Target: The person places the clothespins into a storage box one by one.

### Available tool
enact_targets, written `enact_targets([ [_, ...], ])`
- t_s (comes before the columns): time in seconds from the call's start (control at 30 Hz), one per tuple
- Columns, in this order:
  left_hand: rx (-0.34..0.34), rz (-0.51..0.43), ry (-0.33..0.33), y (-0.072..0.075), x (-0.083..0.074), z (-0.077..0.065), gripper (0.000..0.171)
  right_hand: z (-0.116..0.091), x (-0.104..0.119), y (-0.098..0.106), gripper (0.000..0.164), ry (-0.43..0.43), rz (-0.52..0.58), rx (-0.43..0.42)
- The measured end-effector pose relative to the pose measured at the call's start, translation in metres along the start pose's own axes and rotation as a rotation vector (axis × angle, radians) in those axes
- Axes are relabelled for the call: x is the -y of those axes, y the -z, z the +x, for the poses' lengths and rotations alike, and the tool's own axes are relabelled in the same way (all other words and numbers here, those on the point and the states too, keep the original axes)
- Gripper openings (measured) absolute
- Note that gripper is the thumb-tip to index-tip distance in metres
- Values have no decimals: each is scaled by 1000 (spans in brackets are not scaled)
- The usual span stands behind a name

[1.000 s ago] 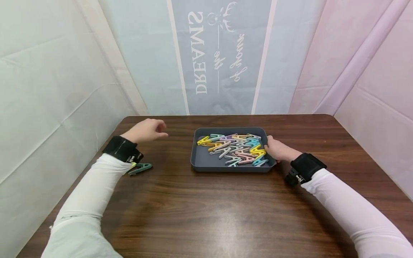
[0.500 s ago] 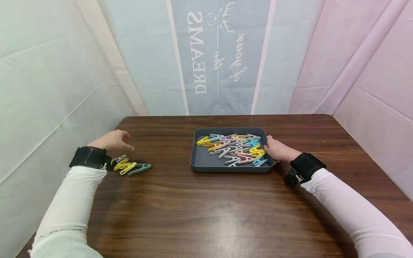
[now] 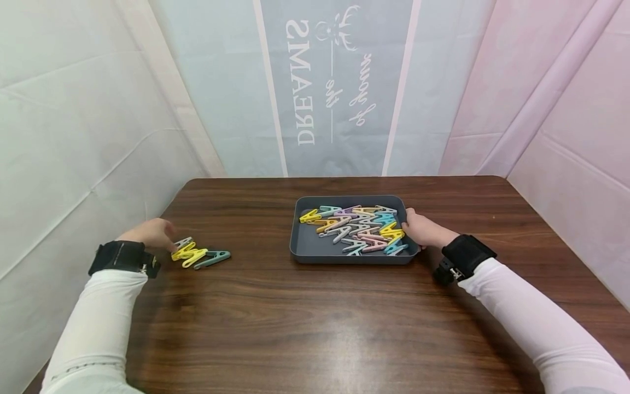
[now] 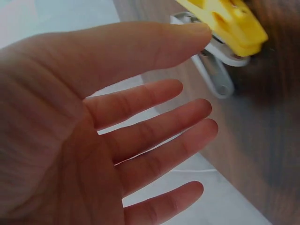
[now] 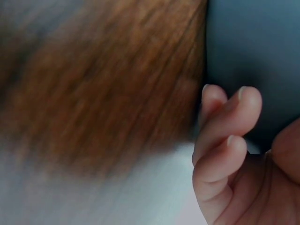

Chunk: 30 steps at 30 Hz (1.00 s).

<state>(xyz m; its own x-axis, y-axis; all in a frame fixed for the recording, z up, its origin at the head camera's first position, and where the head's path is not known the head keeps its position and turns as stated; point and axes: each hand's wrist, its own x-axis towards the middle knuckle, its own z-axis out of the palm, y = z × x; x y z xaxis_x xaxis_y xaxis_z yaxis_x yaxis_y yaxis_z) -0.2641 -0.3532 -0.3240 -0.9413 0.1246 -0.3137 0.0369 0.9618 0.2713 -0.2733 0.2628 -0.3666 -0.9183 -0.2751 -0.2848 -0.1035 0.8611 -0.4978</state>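
Note:
At the left of the table, my left hand (image 3: 150,234) hovers beside a small group of clothespins: a grey one (image 3: 184,241), yellow ones (image 3: 194,257) and a green one (image 3: 213,259). In the left wrist view its fingers (image 4: 159,126) are spread and nearly straight, and the thumb overlaps the grey clothespin (image 4: 216,77) next to a yellow one (image 4: 239,26). My right hand (image 3: 424,229) grips the right side of a dark grey tray (image 3: 315,259). Up close, curled fingers (image 5: 220,159) lie against the tray's wall (image 5: 253,42). Many-coloured clothespins (image 3: 364,224) lie inside the tray.
The brown wooden table (image 3: 315,328) carries the tray near its far middle. White cloth walls (image 3: 88,137) rise close at the left and right, and a printed curtain (image 3: 339,82) hangs behind the far edge.
My left hand has moved left and down toward the near side, uncovering the grey and yellow clothespins and coming low beside them. The right hand and tray have stayed in place.

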Motion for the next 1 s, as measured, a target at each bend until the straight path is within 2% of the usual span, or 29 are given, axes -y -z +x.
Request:
enact_targets([
  [0.13, -1, -10, 2, -4, 3, -2, 57, 1, 0, 0, 56, -10, -4, 2],
  [0.33, -42, -2, -48, -9, 7, -1, 49, 2, -2, 0, 55, -5, -2, -2],
  [0.5, -53, 17, -62, -12, 9, 0, 39, 3, -4, 0, 54, -5, -2, -3],
  [0.77, -67, 5, -61, -14, 10, 0, 31, 2, -3, -1, 52, -6, 6, -6],
  [1.0, -60, -21, -13, -15, 10, -1, 34, 2, -1, 0, 52, -10, 2, -2],
])
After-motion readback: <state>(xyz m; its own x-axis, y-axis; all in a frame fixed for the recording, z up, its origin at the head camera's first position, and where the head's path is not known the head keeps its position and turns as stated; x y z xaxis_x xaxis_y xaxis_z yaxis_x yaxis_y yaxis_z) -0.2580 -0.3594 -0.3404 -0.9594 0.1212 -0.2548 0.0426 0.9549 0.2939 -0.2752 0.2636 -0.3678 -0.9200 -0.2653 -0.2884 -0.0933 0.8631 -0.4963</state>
